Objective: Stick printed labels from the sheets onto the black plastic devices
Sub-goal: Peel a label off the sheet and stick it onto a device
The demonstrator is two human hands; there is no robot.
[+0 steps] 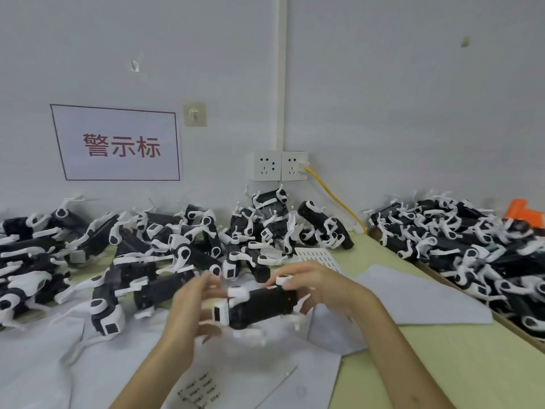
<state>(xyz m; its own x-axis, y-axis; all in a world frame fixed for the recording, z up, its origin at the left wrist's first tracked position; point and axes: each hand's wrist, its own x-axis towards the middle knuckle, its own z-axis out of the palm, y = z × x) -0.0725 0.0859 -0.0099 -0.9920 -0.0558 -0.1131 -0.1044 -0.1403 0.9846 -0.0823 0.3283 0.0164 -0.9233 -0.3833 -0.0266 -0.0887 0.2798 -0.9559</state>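
Note:
A black plastic device with white end parts [261, 307] is held above the table between both hands. My right hand [312, 283] grips its right end, fingers curled over the top. My left hand [191, 308] is at the device's left end, motion-blurred, fingers curled toward the white end part; whether it actually grips is unclear. A label sheet with printed labels [200, 389] lies near the front edge below my hands. Another label sheet [320, 258] lies behind my right hand.
A heap of black and white devices [141, 249] covers the table's left and back. A cardboard tray [513, 326] on the right holds several more. Blank white sheets [413, 299] lie around. Wall sockets [278, 166] with a yellow cable [336, 199] sit behind.

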